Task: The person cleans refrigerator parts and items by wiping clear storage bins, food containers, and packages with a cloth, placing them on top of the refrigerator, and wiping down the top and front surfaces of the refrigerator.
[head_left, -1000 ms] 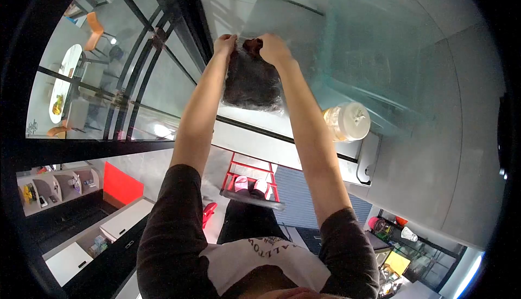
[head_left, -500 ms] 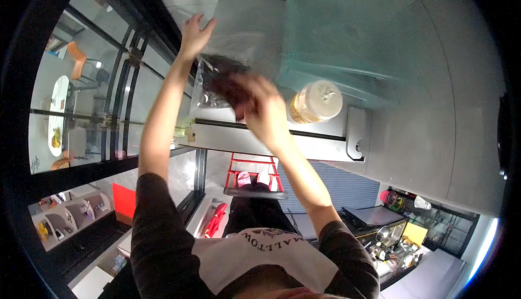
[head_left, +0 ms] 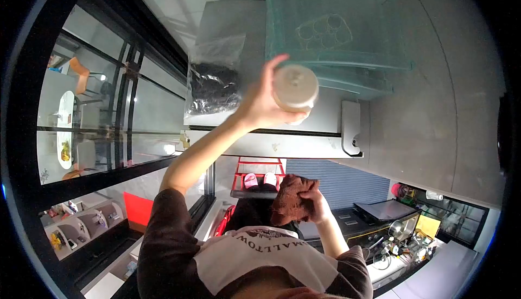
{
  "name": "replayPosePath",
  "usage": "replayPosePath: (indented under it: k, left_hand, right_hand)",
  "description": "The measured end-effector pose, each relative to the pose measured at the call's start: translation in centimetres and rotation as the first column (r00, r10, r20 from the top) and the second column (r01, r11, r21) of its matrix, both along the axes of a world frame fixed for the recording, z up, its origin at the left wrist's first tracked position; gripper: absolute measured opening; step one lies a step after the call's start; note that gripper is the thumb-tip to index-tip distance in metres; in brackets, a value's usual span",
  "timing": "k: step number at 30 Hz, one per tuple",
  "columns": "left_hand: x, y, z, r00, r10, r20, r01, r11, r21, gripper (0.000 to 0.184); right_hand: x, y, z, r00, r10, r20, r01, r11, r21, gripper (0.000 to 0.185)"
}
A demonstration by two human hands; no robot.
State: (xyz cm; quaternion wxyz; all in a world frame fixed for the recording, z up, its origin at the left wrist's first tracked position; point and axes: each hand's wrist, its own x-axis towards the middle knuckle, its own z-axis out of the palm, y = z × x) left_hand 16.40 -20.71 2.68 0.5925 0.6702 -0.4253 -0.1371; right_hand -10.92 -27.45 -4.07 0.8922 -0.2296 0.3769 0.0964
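My left hand (head_left: 263,102) is wrapped round a jar (head_left: 296,90) with a pale lid, on top of the white appliance or cabinet (head_left: 271,146). Whether the jar still touches the surface I cannot tell. Lower down, close to my body, my right hand (head_left: 318,205) grips a crumpled brown cloth (head_left: 294,198). To the left of the jar lies a clear plastic bag (head_left: 214,87) with dark contents, apart from both hands.
Greenish transparent bins (head_left: 347,63) stand behind the jar, and a grey panel (head_left: 230,22) lies behind the bag. Dark-framed glass (head_left: 152,71) rises at the left. My feet are on a red step ladder (head_left: 259,161). Cluttered counter items (head_left: 401,239) sit at lower right.
My left hand has moved right from beside the bag and taken hold of the jar, which has shifted left. My right hand has drawn the brown cloth down off the top surface towards my body.
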Motion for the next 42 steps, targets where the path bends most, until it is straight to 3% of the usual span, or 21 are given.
replayPosePath:
  k: [1,4,5,6,7,8,9,11,14,17,20,23,25,29,32,35,37,39,40,41,42]
  left_hand:
    - [0.6,0.6,1.1,1.000,0.002,-0.017,-0.004,0.995,-0.101,0.101]
    - [2.8,2.8,6.3,0.978,0.192,0.084,-0.179,0.973,-0.144,0.103]
    - [4.0,3.2,8.0,0.981,0.189,-0.032,-0.192,0.969,-0.156,0.102]
    - [5.8,3.3,8.9,0.976,0.182,-0.119,-0.201,0.964,-0.176,0.100]
    - [8.3,3.8,9.3,0.975,0.223,-0.014,-0.223,0.967,-0.122,0.099]
    - [10.7,4.0,9.1,0.946,0.289,0.149,-0.273,0.955,-0.116,0.088]
    - [12.9,3.6,9.2,0.950,0.297,0.093,-0.285,0.950,-0.124,0.092]
    - [15.7,2.0,10.0,0.928,0.371,0.029,-0.372,0.928,0.002,0.068]
    - [20.9,-0.7,7.2,0.822,0.519,0.232,-0.546,0.836,0.063,0.093]
    - [24.2,-2.4,4.4,0.670,0.635,0.385,-0.722,0.678,0.139,0.095]
    - [27.3,-3.3,1.8,0.718,0.590,0.369,-0.645,0.763,0.035,0.094]
    - [28.1,-3.2,-0.2,0.583,0.683,0.439,-0.800,0.578,0.163,0.093]
    - [29.3,-2.6,-1.1,0.579,0.676,0.456,-0.798,0.585,0.144,0.096]
    - [26.6,-3.0,-0.2,0.658,0.737,0.151,-0.750,0.660,0.048,0.094]
    - [24.6,-2.0,-0.2,0.709,0.701,0.077,-0.685,0.711,-0.160,0.071]
    - [26.5,4.0,-4.0,0.655,0.623,0.428,-0.654,0.751,-0.093,0.094]
    - [19.0,8.0,-1.7,0.557,0.572,0.602,-0.614,0.772,-0.165,0.071]
    - [13.5,12.8,-1.9,0.722,0.562,0.403,-0.578,0.811,-0.096,0.028]
    - [11.1,15.4,-2.8,0.694,0.601,0.396,-0.646,0.763,-0.027,0.015]
    - [8.3,17.3,-3.1,0.739,0.637,0.220,-0.662,0.747,0.061,0.017]
    - [6.1,18.8,-3.4,0.763,0.611,0.211,-0.643,0.750,0.154,0.023]
  right_hand:
    - [-0.5,0.0,-0.4,1.000,0.014,0.000,-0.014,0.997,-0.076,0.044]
    - [-1.6,-0.3,-1.0,0.995,0.057,-0.078,-0.065,0.992,-0.106,0.040]
    - [-1.7,-0.1,-1.0,0.983,0.043,-0.176,-0.065,0.990,-0.122,0.034]
    - [-1.7,-0.1,-1.1,0.988,0.045,-0.147,-0.062,0.991,-0.118,0.034]
    - [-1.7,0.0,-1.1,0.992,0.045,-0.117,-0.058,0.992,-0.114,0.034]
    - [-1.8,0.1,-1.2,0.995,0.043,-0.089,-0.053,0.992,-0.110,0.033]
    - [-2.0,0.3,-1.4,0.998,0.018,-0.064,-0.025,0.992,-0.122,0.033]
    - [-2.8,0.4,-2.9,0.999,0.006,-0.048,-0.011,0.994,-0.108,0.033]
    - [-4.0,0.6,-3.9,0.995,-0.058,-0.081,0.051,0.995,-0.083,0.035]
    - [-5.0,0.2,-4.1,0.983,-0.106,-0.148,0.097,0.993,-0.067,0.039]
    - [-6.0,-0.1,-3.8,0.952,-0.207,-0.227,0.182,0.975,-0.126,0.039]
    - [-6.8,-0.5,-4.1,0.944,-0.247,-0.218,0.219,0.965,-0.145,0.039]
    - [-6.8,-0.7,-4.0,0.950,-0.241,-0.201,0.209,0.963,-0.169,0.042]
    - [-5.8,-0.5,-3.3,0.955,-0.289,-0.059,0.289,0.957,-0.017,0.058]
    - [-5.7,-0.6,-3.5,0.939,-0.341,-0.054,0.344,0.912,0.222,0.061]
    - [-5.4,-1.0,-3.5,0.947,-0.321,0.001,0.317,0.936,0.150,0.067]
    - [-4.5,-1.7,-3.1,0.945,-0.323,0.046,0.324,0.946,-0.016,0.068]
    - [-3.5,-3.4,-2.4,0.928,-0.316,0.197,0.357,0.905,-0.230,0.061]
    - [-2.5,-4.2,-1.2,0.912,-0.299,0.282,0.391,0.841,-0.374,0.060]
    - [-1.8,-5.4,0.0,0.911,-0.300,0.282,0.396,0.829,-0.396,0.063]
    - [-1.0,-6.7,-0.7,0.855,-0.349,0.384,0.506,0.724,-0.469,0.062]
